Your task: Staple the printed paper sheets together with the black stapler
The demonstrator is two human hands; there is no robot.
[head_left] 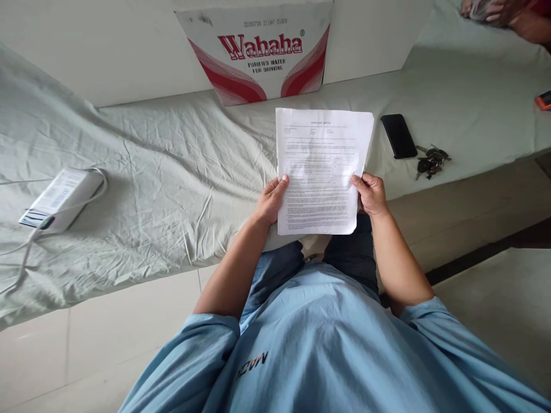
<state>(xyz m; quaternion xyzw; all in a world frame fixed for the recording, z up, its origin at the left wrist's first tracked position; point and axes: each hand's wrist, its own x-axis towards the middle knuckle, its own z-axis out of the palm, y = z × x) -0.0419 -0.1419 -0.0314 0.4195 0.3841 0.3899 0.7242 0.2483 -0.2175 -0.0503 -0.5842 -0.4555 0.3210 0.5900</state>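
A white sheaf of printed paper [321, 172], its text facing me, is held up in front of my lap. My left hand [272, 199] grips its left edge, thumb on the front face and fingers behind. On the opposite edge, my right hand [369, 193] pinches the paper the same way. The heading seems to read "Overleaf Notice"; the smaller lines are too fine to read. Slightly offset edges suggest more than one sheet. To the right of the paper lie a black phone [399, 136] and a bunch of keys [433, 161].
A pale green cloth [159, 166] covers the surface before me. At its back stands a white and red Wahaha water carton [262, 54]. A white box [64, 198] with a cable sits at left. Another person's hands [495, 11] show at top right, near an orange-and-black object [543, 101].
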